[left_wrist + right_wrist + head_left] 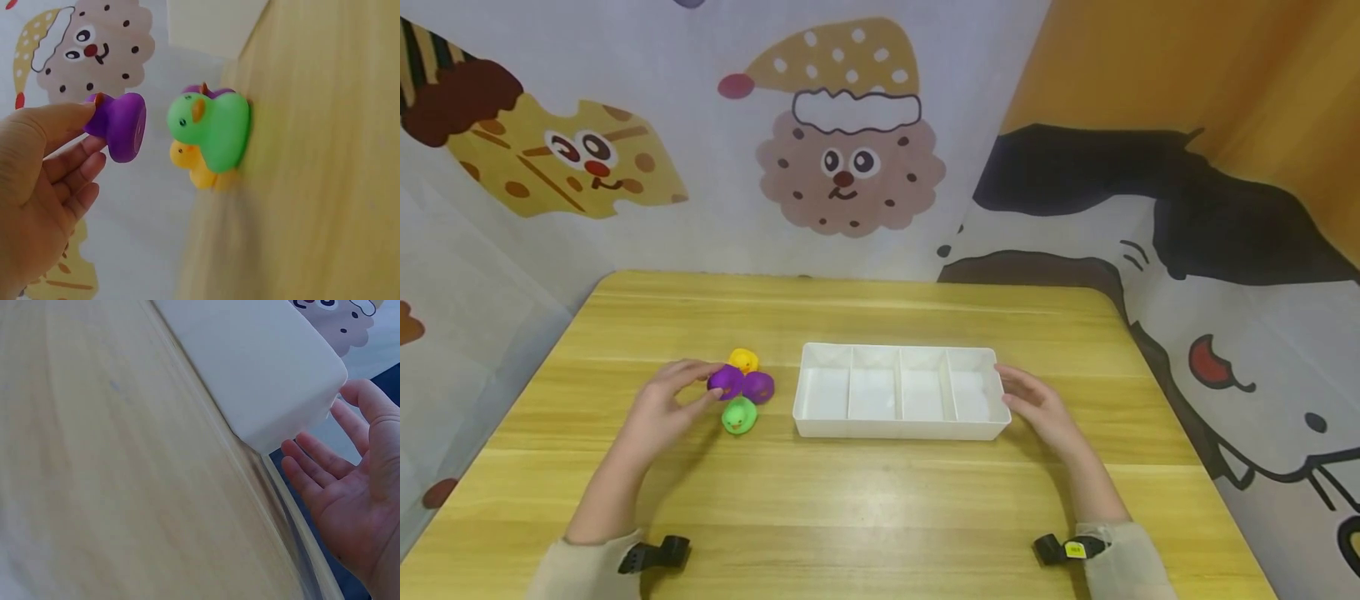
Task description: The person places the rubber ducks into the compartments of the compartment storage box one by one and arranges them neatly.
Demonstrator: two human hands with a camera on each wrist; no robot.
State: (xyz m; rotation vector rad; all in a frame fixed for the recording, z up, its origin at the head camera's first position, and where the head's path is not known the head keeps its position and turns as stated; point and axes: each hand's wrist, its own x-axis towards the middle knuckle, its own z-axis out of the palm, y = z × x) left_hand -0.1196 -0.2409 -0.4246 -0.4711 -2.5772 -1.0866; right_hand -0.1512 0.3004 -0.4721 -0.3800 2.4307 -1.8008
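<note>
My left hand pinches a purple rubber duck between thumb and fingers, and the duck hangs above the table in the left wrist view. Close by stand a green duck, a yellow duck and a second purple duck. In the left wrist view the green duck partly hides the other two. A white box with several compartments in a row lies right of the ducks. At its right end is my right hand, thumb and fingertips against the end wall, fingers mostly straight.
The wooden table carries the box and ducks. Behind it hangs a curtain printed with cartoon figures. A black wrist camera is strapped on the left wrist, another camera on the right.
</note>
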